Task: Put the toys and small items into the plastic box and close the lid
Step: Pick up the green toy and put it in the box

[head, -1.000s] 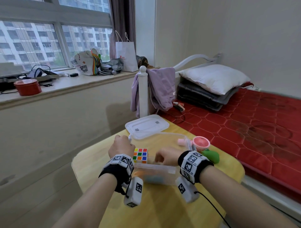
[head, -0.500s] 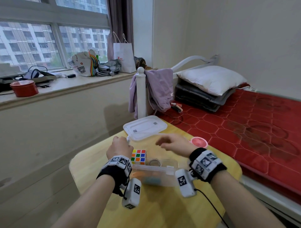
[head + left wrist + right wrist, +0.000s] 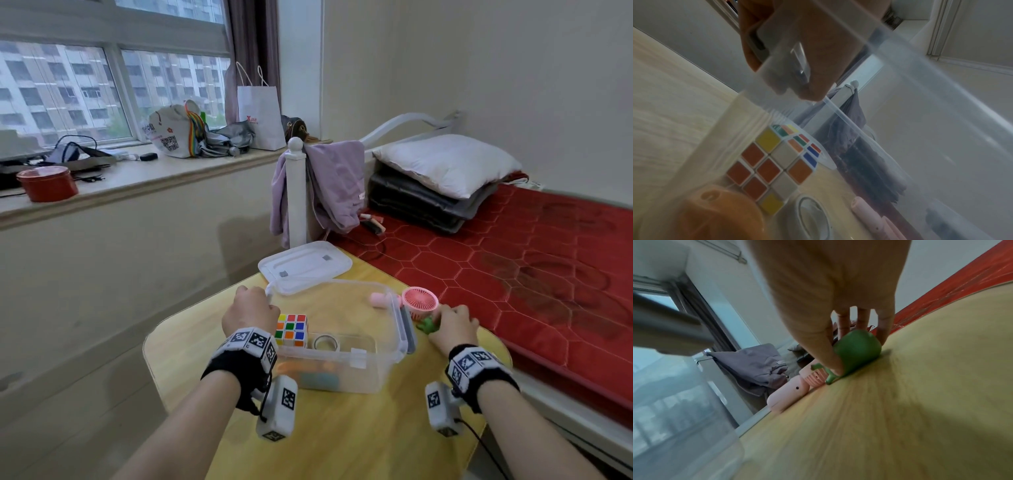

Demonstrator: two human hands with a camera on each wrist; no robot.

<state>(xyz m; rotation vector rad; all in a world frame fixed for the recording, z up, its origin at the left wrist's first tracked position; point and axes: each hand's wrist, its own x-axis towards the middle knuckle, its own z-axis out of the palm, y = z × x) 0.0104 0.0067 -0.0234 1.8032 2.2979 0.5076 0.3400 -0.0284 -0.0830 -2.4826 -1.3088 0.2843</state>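
Fingers of the right hand (image 3: 454, 327) curl round the green toy (image 3: 857, 350) while the left hand (image 3: 250, 313) grips the plastic box (image 3: 399, 337); next, I think, lift it in.

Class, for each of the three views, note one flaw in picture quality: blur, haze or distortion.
Head view: wide-angle bending curves the window frame and the table. Left wrist view: the cube is seen hazily through the clear box wall, which smears pale streaks. Right wrist view: the tabletop is streaked with blur, while the green toy stays fairly sharp.
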